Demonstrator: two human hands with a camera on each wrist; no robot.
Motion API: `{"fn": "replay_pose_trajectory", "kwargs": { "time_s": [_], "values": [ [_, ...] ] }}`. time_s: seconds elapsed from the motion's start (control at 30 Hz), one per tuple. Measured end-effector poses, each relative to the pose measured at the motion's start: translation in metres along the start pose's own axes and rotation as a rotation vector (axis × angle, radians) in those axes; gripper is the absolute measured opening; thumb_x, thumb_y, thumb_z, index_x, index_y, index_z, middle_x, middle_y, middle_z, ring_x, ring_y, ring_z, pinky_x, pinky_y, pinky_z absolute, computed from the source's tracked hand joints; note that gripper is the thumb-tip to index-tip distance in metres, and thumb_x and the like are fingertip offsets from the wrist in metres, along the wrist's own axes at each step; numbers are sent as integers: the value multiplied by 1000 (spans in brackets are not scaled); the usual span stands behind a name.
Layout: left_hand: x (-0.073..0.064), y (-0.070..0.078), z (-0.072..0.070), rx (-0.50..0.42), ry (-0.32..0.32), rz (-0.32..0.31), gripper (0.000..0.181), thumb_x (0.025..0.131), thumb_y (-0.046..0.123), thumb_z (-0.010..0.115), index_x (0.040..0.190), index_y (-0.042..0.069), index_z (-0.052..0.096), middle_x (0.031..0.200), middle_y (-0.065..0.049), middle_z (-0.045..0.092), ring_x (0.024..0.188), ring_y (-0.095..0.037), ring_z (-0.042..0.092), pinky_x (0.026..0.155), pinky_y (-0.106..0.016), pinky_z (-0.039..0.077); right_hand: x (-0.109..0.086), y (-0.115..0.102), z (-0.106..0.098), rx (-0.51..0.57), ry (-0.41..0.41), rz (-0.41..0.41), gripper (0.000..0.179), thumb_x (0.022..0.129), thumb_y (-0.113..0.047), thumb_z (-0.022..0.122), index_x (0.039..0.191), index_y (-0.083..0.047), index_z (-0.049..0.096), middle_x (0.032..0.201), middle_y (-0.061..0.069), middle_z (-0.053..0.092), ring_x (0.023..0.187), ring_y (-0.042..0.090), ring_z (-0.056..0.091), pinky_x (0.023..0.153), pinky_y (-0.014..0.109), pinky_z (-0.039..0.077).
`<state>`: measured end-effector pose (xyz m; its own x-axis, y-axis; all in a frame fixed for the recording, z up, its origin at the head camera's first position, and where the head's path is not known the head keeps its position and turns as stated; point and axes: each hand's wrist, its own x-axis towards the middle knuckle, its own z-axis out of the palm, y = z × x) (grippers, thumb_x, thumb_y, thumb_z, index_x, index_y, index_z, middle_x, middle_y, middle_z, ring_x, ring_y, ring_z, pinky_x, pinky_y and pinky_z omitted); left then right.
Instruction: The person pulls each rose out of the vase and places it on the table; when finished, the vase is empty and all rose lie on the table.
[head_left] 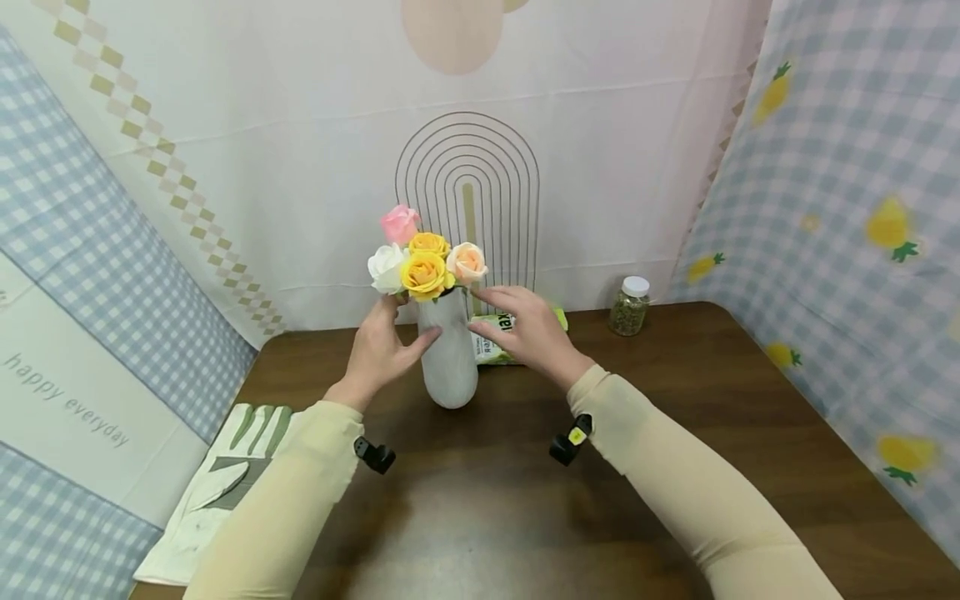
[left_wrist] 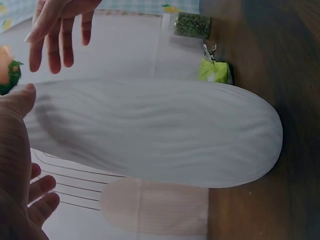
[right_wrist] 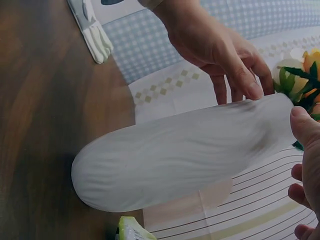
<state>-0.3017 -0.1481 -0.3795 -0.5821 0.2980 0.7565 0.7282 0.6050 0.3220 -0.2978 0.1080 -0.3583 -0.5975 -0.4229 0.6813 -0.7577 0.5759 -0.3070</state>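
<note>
We've got a glove left of the left hand, part-hidden by the sleeve. Left and right hand apart, fingers loosely extended, flanking the vase; contact, we can't tell. Flowers: stems hidden. Packet behind right hand, partly blocked.

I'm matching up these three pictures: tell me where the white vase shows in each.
Head: the white vase stands just below the centre, upright on the table.
Left wrist: it appears sideways across the middle, base to the right.
Right wrist: it slants across the middle, base lower left, mouth upper right.
Shared landmark: the green packet, right of the vase, above it and below it respectively.
</note>
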Motion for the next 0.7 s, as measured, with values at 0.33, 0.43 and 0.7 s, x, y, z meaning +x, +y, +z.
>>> {"fn": "replay_pose_trajectory", "kwargs": {
  "time_s": [0.33,0.43,0.7],
  "values": [
    [6,-7,13,-91,-4,-11,83,74,25,83,141,8,37,126,-14,54,109,-28,58,84,-47,52,18,1,10,5,37,17,49,86,-39,71,128,-16,63,125,1,63,115,19,57,95,37,47],
    [7,-7,15,-111,-2,-14,81,74,22,83,140,8,38,128,-14,54,108,-29,59,83,-47,53,20,1,14,34,43,11,50,85,-36,73,129,-15,63,125,2,63,114,20,58,92,37,48],
    [6,-5,21,-127,-13,-21,81,78,22,80,144,8,35,130,-14,53,108,-28,59,82,-44,54,24,-3,22,136,21,74,43,85,-35,73,120,-12,68,111,4,62,99,17,56,78,35,49]
  ]
}}
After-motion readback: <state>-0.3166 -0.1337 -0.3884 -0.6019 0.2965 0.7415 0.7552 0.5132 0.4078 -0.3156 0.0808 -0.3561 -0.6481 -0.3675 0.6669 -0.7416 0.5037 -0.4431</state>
